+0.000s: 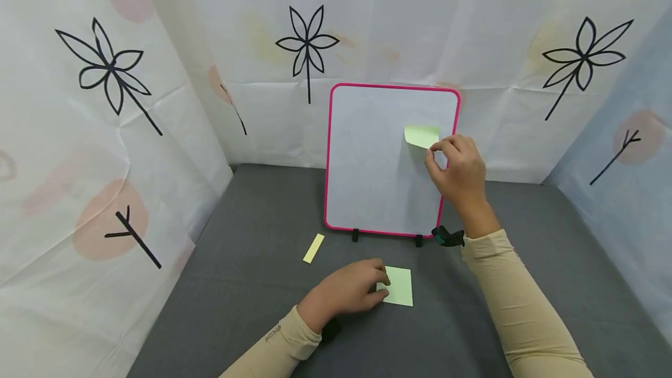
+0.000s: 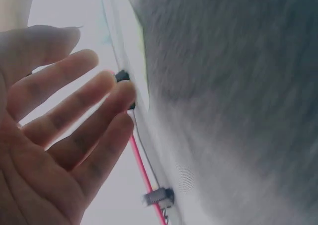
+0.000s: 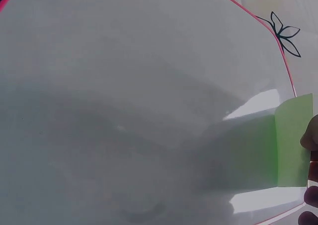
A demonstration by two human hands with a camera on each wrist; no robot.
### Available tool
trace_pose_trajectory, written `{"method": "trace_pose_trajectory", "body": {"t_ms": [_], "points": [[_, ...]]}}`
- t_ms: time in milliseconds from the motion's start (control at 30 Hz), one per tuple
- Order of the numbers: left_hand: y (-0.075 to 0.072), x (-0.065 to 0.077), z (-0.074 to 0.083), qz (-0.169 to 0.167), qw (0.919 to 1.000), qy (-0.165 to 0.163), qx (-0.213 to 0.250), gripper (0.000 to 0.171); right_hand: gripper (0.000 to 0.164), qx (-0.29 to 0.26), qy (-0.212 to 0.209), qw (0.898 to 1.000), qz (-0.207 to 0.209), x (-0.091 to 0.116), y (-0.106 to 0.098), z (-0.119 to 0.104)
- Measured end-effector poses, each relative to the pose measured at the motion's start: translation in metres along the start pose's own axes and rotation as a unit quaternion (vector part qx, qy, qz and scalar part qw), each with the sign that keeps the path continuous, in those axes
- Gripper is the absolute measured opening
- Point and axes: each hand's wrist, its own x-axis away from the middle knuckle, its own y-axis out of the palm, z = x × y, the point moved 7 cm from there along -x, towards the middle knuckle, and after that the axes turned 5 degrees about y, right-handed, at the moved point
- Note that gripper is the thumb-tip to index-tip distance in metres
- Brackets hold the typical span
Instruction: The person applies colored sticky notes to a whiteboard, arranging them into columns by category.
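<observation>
A pale green sticky note [image 1: 422, 136] is held by my right hand [image 1: 458, 171] at its lower right corner, against the upper right of a whiteboard [image 1: 383, 162] with a pink frame. In the right wrist view, the sticky note [image 3: 294, 145] curves out from the board, with the thumb [image 3: 310, 134] on it. My left hand [image 1: 349, 289] is low over the table, its fingertips at the left edge of a second green square of sticky paper [image 1: 400, 286]. The left wrist view shows its fingers [image 2: 74, 103] extended and apart, with nothing gripped.
A narrow yellow strip [image 1: 314, 248] lies on the grey tabletop [image 1: 262, 214], left of the board. Small black feet [image 1: 355, 235] support the board's lower edge. White cloth with black flower drawings [image 1: 307, 42] hangs behind and at the sides.
</observation>
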Motion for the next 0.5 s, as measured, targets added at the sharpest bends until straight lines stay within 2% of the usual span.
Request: {"method": "trace_pose_trajectory", "body": {"t_ms": [300,500], "points": [[-0.040,-0.007,-0.008,0.068,0.9977,0.002,-0.004,0.010,0.011,-0.002,-0.005,1.000,-0.009,0.004,0.005,0.002],[-0.070,-0.021,-0.010,0.107,0.9937,0.021,-0.026,0.007,0.010,-0.003,-0.005,1.000,-0.027,0.006,0.009,0.004]]}}
